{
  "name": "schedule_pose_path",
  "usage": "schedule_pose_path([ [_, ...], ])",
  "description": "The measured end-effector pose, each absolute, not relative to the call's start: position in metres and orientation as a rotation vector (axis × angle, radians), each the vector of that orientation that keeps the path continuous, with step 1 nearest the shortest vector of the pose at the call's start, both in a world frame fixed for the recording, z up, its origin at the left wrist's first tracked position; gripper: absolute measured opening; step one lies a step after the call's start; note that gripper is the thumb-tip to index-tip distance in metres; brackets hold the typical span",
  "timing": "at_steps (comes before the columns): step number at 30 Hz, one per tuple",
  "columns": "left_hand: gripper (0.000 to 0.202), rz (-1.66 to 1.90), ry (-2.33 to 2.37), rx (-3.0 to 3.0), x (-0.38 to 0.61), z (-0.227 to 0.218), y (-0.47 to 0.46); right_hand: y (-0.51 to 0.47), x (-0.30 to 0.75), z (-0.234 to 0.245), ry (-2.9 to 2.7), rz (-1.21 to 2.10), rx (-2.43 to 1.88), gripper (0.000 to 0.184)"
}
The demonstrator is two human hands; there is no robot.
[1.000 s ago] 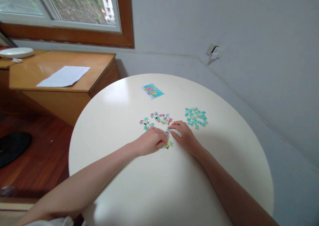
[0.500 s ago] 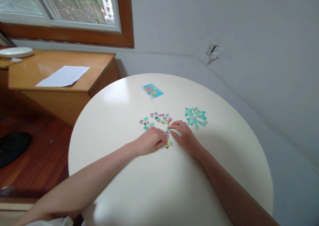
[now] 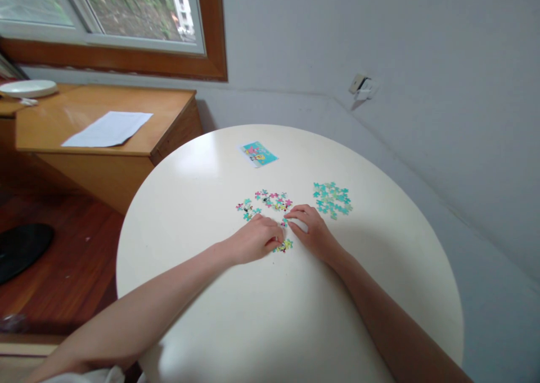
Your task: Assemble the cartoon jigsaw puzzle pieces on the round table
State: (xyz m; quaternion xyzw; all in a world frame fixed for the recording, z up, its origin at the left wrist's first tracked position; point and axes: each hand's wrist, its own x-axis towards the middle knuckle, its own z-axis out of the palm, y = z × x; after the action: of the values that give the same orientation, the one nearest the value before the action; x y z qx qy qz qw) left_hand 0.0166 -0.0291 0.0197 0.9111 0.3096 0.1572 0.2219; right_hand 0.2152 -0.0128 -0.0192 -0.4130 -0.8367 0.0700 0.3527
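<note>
1. L hand [image 3: 255,239]: curled, fingertips nipping puzzle cluster [image 3: 283,246] betw. both hands; I judge to steady it.
2. R hand [image 3: 312,231]: flat, unclenched, touching cluster's right. Loose pieces [image 3: 272,200] beyond fingertips.

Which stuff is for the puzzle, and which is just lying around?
For the puzzle: left hand and right hand at the small joined pieces; loose colourful pieces; teal pieces; picture card; round table.
Just lying about: sheet of paper, wooden desk, white plate, wall socket, black disc on the floor.
</note>
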Motion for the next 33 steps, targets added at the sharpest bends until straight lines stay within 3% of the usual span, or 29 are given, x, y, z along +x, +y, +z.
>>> schedule_pose_path([
  [33, 0.012, 0.368, 0.898, 2.542, 0.0171, 0.0225, -0.0299, -0.0134, 0.2153, -0.0187, -2.165, 0.203, -1.089, 0.016],
])
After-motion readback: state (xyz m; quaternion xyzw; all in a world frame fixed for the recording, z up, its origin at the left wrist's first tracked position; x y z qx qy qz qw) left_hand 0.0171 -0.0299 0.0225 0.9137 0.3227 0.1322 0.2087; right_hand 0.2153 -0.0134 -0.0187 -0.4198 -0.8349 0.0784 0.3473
